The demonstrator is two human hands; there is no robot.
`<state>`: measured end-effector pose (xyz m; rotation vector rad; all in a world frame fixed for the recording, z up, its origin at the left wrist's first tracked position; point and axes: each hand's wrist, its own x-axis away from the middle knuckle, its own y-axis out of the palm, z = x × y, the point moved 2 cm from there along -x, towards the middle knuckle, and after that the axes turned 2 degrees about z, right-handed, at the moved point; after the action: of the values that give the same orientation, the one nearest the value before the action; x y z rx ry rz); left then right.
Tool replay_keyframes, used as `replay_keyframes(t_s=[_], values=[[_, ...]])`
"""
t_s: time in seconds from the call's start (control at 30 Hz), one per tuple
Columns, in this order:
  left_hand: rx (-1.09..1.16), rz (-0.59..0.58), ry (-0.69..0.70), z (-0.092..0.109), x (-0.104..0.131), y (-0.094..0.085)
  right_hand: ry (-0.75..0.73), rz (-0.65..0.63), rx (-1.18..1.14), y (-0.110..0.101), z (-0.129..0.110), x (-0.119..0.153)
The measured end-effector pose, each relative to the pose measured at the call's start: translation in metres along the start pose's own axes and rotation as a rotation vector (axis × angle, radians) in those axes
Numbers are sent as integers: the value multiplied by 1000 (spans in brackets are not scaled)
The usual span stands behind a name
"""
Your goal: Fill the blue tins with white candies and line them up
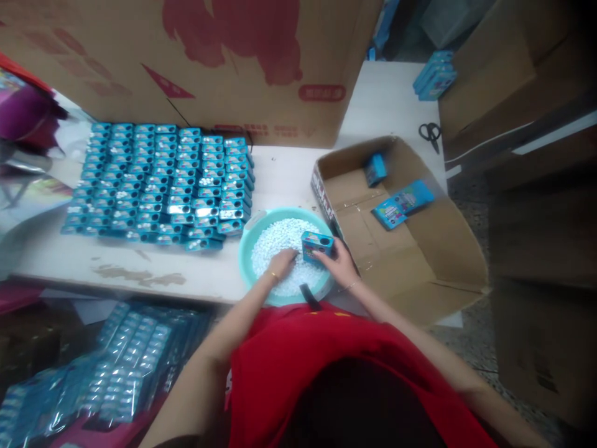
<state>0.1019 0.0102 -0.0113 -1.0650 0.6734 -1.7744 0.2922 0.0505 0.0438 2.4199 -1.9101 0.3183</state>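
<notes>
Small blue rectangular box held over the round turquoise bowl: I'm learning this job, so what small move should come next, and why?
Probably scoop a few small white pellets up to the blue box: the left hand reaches into the pellets in the turquoise bowl, and the right hand holds the box over them.

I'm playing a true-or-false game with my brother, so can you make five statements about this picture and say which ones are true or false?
1. The right hand is holding a blue box. True.
2. The left hand is holding the scissors. False: the left hand is in the white pellets, and the scissors lie on the table.
3. The bowl is red. False: the bowl is a pale blue-green.
4. Rows of blue boxes are to the left of the bowl. True.
5. The open carton is left of the bowl. False: the open carton is to its right.
</notes>
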Motion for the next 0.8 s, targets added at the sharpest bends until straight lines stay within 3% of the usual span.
replay_keyframes(t_s=[0.07, 0.13, 0.27, 0.37, 0.53, 0.7, 0.8], values=[[64, 8, 13, -4, 2, -1, -29, 47, 22, -3, 0, 1], [114, 14, 29, -14, 12, -14, -49, 83, 41, -6, 1, 1], [244, 79, 101, -32, 42, -61, -117, 106, 163, -10, 5, 1], [268, 129, 142, -28, 61, -101, -210, 51, 323, -6, 8, -1], [77, 74, 194, 12, 70, -149, -371, -104, 529, 9, 6, -1], [-372, -44, 119, 77, 63, -167, -439, -182, 596, 22, 4, 0], [-527, -83, 85, 111, 61, -174, -393, -176, 599, 27, 3, 1]])
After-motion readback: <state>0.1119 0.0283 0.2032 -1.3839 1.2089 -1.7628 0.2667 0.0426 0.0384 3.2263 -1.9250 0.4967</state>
